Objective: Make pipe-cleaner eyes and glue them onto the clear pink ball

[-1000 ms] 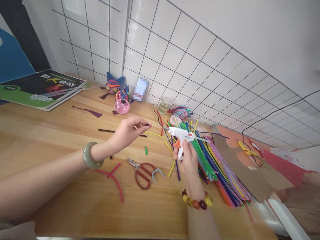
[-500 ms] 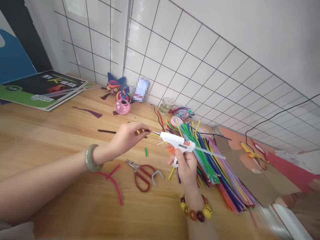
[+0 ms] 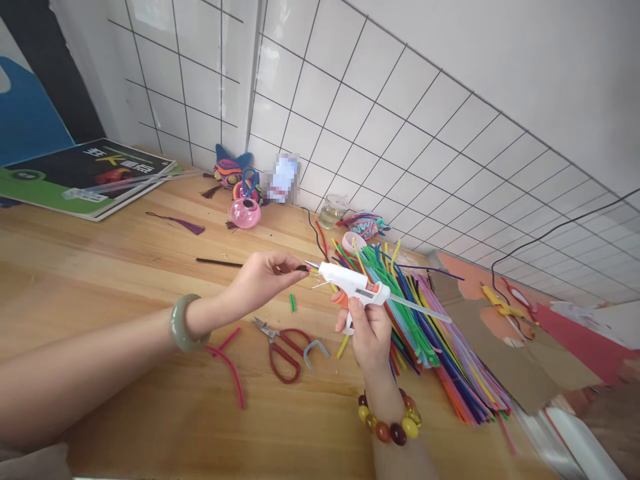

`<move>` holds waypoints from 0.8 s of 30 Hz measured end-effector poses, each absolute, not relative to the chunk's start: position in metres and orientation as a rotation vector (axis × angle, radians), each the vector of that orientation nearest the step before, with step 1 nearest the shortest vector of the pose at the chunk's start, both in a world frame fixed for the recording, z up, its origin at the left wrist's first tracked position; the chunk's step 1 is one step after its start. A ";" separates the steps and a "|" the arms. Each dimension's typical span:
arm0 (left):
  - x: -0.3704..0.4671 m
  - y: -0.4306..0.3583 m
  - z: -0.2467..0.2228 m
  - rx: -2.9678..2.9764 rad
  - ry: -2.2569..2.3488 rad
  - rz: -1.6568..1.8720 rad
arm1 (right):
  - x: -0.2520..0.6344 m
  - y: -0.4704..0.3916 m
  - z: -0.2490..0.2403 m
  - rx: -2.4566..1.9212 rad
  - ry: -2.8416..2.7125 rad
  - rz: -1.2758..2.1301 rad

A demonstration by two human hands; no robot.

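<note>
We hold a white glue gun (image 3: 354, 283) in our right hand (image 3: 370, 330), its nozzle beside the small dark piece (image 3: 302, 268) pinched in our left (image 3: 265, 280).

The glue gun (image 3: 350, 280) is white with an orange trigger (image 3: 341, 299); the small piece (image 3: 303, 268) is black with a touch of pink. The scissors (image 3: 273, 335) have red handles and grey blades. Pipe cleaners (image 3: 440, 337) show green, blue, yellow, purple, pink and orange. The counter (image 3: 190, 420) has light brown wood grain, the wall (image 3: 350, 100) a dark grid on white. The bangle (image 3: 179, 325) is pale green; the bracelet (image 3: 383, 432) mixes yellow, amber and deep red.
</note>
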State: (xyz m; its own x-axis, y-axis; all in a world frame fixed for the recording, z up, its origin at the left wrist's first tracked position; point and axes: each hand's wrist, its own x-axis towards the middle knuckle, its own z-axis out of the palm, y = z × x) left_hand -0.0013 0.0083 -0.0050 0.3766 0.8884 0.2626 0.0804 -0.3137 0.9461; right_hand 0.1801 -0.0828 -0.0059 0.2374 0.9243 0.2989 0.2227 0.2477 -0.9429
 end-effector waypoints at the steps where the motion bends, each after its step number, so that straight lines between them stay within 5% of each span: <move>1: -0.001 0.008 -0.005 1.618 0.842 1.040 | 0.180 -0.083 -0.006 -1.243 -1.261 0.714; 24: -0.001 0.009 -0.005 1.764 0.998 1.168 | 0.184 -0.081 -0.012 -1.201 -1.301 0.655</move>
State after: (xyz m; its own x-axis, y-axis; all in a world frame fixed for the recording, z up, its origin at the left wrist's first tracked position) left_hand -0.0011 0.0091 -0.0050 0.2689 0.9043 0.3316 0.1864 -0.3867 0.9032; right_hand 0.1836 -0.0812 -0.0121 0.2194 0.9048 0.3649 0.2453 0.3108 -0.9183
